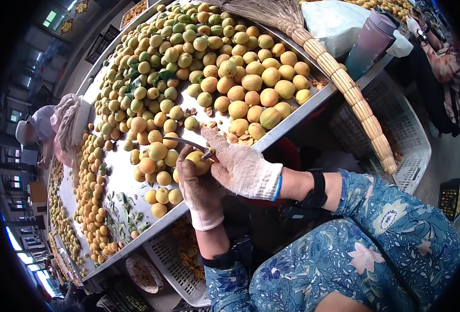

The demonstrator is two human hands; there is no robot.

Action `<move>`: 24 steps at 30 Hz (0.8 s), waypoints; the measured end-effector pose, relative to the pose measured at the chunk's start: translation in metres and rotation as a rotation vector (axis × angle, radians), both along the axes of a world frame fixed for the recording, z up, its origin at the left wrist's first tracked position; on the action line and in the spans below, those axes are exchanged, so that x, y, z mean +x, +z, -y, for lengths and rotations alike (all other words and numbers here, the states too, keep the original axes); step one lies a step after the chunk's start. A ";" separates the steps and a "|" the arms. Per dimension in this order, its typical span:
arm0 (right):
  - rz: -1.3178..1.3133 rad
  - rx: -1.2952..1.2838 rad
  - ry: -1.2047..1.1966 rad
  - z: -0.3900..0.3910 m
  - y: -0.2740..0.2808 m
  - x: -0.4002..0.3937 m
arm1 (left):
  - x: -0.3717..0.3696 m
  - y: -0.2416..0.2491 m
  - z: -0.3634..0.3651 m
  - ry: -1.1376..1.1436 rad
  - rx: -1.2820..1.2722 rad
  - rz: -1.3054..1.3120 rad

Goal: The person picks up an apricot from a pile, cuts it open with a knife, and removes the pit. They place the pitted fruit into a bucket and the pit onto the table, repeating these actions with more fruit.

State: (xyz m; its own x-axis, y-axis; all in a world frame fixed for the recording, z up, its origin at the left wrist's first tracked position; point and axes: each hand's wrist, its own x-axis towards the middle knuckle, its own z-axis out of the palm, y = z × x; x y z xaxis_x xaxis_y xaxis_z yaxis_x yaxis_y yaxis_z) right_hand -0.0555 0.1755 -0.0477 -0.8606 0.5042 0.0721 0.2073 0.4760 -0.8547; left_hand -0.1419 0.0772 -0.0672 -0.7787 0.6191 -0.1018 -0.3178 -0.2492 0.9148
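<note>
My left hand (198, 195), in a stained white glove, is closed around a yellow-green fruit (198, 162) at the table's near edge. In my right hand (243, 169), also gloved, is a small curved knife (180, 139), its blade reaching left above the fruit. The knife's metal end touches or nearly touches the fruit. Beyond both hands, a large heap of yellow and green fruits (250, 82) covers much of the metal table (131, 187). Small cut pieces (240, 139) lie just past my right hand.
A straw broom (344, 83) lies across the table's right edge, beside a tumbler (370, 41) and a white bag (331, 23). Plastic crates (175, 270) sit below the edge. A person (63, 125) is at the far left side, and another person's patterned sleeve (448, 67) shows at the upper right.
</note>
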 end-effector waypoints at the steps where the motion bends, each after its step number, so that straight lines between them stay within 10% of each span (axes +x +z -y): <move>1: -0.035 -0.008 -0.002 -0.001 0.000 0.001 | 0.001 0.000 0.000 -0.004 -0.056 -0.101; 4: -0.091 0.093 -0.057 0.001 -0.005 0.000 | 0.014 0.013 -0.003 0.077 -0.248 -0.514; 20: -0.283 -0.048 0.006 0.009 -0.025 -0.018 | 0.007 0.006 0.004 0.113 -0.332 -0.610; 22: 0.193 -0.876 0.224 -0.008 0.013 0.007 | -0.002 -0.003 0.010 0.019 -0.371 -0.853; 24: 0.187 -1.032 0.311 -0.011 0.005 0.011 | -0.006 -0.002 0.014 -0.015 -0.230 -0.424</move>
